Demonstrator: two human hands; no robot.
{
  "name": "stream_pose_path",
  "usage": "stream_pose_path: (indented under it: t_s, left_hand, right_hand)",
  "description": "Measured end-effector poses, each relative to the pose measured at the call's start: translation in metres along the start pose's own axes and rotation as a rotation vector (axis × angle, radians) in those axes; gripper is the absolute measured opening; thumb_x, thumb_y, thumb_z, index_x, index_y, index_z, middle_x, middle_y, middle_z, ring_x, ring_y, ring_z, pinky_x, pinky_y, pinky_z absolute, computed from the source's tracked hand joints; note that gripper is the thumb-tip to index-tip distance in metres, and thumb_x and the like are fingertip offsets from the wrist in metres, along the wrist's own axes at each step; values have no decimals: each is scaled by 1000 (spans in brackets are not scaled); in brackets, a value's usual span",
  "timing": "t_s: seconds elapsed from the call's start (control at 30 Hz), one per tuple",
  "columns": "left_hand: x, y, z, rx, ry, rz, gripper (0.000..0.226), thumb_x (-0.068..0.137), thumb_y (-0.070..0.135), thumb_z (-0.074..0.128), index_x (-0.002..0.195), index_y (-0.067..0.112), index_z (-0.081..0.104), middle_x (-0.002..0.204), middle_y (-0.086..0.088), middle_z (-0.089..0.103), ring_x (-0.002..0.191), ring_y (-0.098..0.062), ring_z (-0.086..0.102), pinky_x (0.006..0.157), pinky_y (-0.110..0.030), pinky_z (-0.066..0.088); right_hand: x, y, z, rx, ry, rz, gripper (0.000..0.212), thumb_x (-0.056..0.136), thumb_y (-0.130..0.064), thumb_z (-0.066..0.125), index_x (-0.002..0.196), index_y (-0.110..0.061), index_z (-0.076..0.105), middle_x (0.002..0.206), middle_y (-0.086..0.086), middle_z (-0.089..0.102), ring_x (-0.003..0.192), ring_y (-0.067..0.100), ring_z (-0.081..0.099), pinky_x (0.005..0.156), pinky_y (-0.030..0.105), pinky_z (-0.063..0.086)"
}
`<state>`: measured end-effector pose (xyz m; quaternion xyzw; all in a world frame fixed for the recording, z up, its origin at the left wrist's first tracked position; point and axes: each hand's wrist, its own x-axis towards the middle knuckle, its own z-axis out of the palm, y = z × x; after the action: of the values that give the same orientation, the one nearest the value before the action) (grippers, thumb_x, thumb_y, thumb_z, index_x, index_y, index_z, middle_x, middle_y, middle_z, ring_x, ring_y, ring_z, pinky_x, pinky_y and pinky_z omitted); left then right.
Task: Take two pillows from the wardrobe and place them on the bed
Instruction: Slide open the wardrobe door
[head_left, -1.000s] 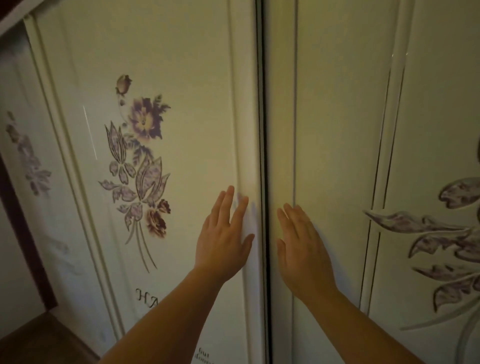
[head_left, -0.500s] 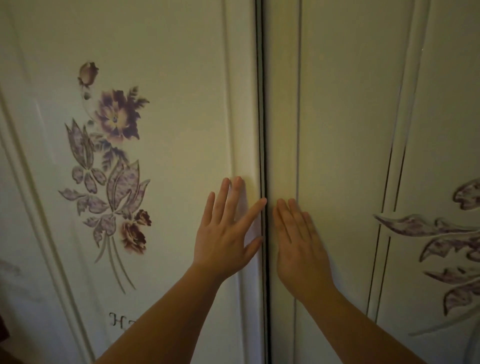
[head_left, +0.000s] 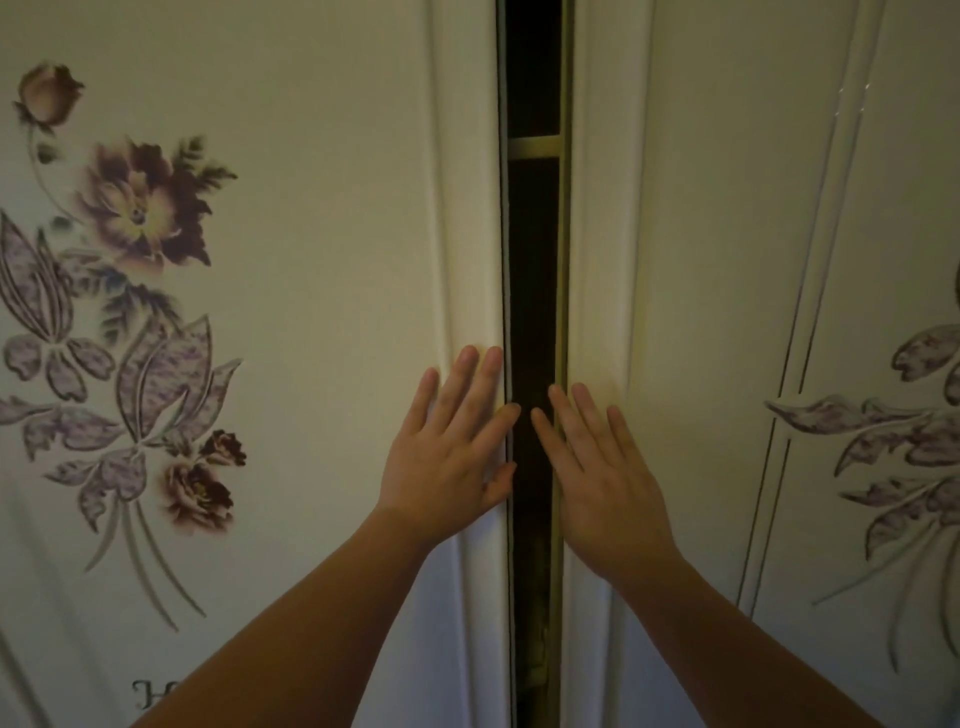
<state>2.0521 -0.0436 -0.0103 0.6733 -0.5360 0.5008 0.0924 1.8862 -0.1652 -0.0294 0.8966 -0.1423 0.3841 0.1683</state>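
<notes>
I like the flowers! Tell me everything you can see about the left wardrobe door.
The left wardrobe door is a smooth, glossy cream panel with a raised moulded edge. Purple and brown printed flowers decorate it, with dark lettering low down. It stands slightly apart from the right door, showing a narrow dark gap. The left hand lies flat against its inner edge.

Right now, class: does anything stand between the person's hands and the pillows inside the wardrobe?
Yes. The two wardrobe doors, left door and right door, are parted only by a narrow dark gap. The left hand and right hand lie flat on them. No pillows are visible through the gap.
</notes>
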Motion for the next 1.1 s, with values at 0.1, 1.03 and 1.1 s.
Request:
stream_pose_path:
  t_s: [0.1,1.03,1.1]
  left_hand:
    - [-8,-14,-6,17,-36,-21,57,91,55,48,138,22,48,166,-14,-1,152,-36,1,117,-59,22]
    - [-111,-181,-34,185,-189,-194,65,90,54,50,144,18,42,166,-14,-6,153,-32,-2,118,-50,24]
    - [-118,-187,-34,224,-189,-251,64,89,47,55,144,15,42,165,-16,-7,152,-33,-3,119,-50,20]
  right_hand:
    - [3,-3,3,-47,-32,-17,62,91,-22,38,151,-11,27,162,13,6,149,32,0,118,55,14]
    - [42,-91,20,83,-55,72,71,80,-20,52,148,-17,32,162,12,12,150,29,-1,116,55,20]
    - [44,-103,26,104,-62,80,72,80,-19,51,149,-18,31,162,11,11,150,28,-2,116,55,20]
